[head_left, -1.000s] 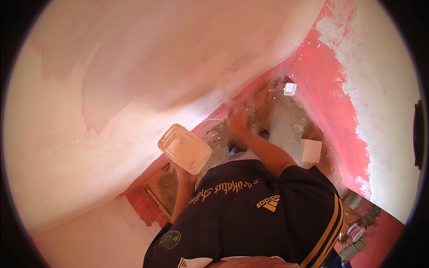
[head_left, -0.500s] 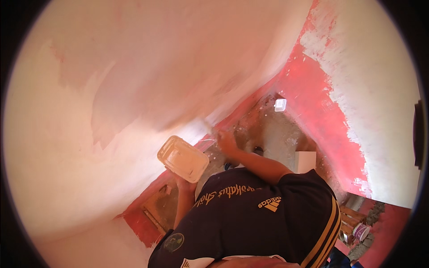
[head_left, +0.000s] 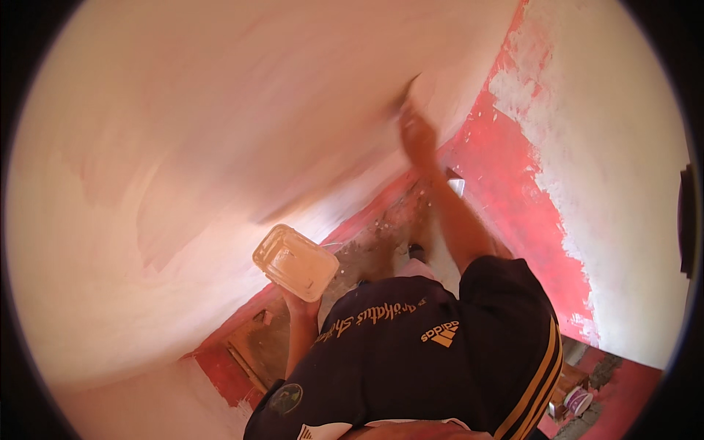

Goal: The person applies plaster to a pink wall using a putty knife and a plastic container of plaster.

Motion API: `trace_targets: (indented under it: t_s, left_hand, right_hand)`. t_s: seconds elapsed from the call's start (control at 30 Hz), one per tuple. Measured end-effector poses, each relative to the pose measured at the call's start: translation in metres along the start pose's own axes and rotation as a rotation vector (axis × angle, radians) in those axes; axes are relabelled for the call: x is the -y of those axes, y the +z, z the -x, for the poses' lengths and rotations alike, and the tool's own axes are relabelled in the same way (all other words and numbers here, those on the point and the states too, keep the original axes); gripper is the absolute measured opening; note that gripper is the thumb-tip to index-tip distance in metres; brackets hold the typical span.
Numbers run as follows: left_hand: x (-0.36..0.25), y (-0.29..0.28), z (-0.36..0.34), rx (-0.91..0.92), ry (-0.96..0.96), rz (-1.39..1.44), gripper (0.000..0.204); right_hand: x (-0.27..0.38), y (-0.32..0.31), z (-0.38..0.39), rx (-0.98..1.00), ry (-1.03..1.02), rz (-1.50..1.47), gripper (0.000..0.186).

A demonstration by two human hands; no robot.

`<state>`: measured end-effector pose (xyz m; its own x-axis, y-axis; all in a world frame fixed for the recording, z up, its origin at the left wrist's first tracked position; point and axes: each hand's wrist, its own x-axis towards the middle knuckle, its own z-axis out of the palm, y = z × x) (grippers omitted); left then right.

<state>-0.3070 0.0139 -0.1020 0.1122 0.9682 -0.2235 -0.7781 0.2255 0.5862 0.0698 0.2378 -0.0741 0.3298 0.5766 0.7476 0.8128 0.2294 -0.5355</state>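
Note:
My left hand [head_left: 299, 306] is closed on a shallow, pale rectangular plastic tub [head_left: 306, 273], supporting it from below near my chest. Thin, pale residue coats the tub's inside. My right hand [head_left: 418, 138] is raised at arm's length and closed round what looks like a paintbrush [head_left: 408, 95]. The brush is blurred, and its dark, thin tip is at the surface of the large wall [head_left: 242, 132]. That wall is a blotchy pale pink, with a darker, damp-looking patch across its middle.
A second wall [head_left: 623, 161] on the right is whitish over a ragged red band [head_left: 502, 158]. A small white container [head_left: 456, 185] stands in the corner, partly behind my forearm. At lower right is a white and purple bucket [head_left: 578, 401]; a wooden piece [head_left: 248, 363] lies at lower left.
My right hand has swung up and away from beside the tub, carrying the brush to the wall higher up. My left hand and the tub have hardly moved.

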Motion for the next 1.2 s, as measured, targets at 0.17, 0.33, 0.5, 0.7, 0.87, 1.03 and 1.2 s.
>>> trace_targets:
  t_s: [0.17, 0.33, 0.5, 0.7, 0.87, 1.03, 1.2]
  left_hand:
    - [0.056, 0.052, -0.034, -0.098, 0.092, -0.06, 0.065]
    - [0.074, 0.098, -0.028, -0.19, 0.18, 0.052, 0.069]
    - [0.061, 0.073, -0.015, -0.158, 0.176, 0.011, 0.067]
    - [0.026, 0.017, 0.019, -0.125, 0.169, -0.015, 0.063]
    - [-0.011, -0.026, 0.048, -0.15, 0.103, 0.01, 0.062]
    - [-0.032, -0.081, 0.074, -0.155, 0.106, -0.038, 0.069]
    - [-0.042, -0.113, 0.08, -0.175, 0.036, -0.151, 0.067]
  right_hand:
    - [0.075, -0.017, 0.076, 0.333, -0.312, -0.401, 0.05]
    - [-0.005, -0.072, 0.067, 0.311, -0.466, 0.195, 0.035]
    - [-0.079, -0.063, -0.049, 0.159, 0.448, 0.017, 0.032]
    - [0.063, 0.022, 0.111, 0.046, -0.03, -0.199, 0.015]
    - [0.141, 0.024, 0.249, 0.571, -0.232, -0.483, 0.024]
    - [0.047, 0.003, 0.221, 0.349, 0.079, 0.057, 0.032]
    - [-0.046, 0.036, 0.137, -0.047, 0.633, 0.005, 0.035]
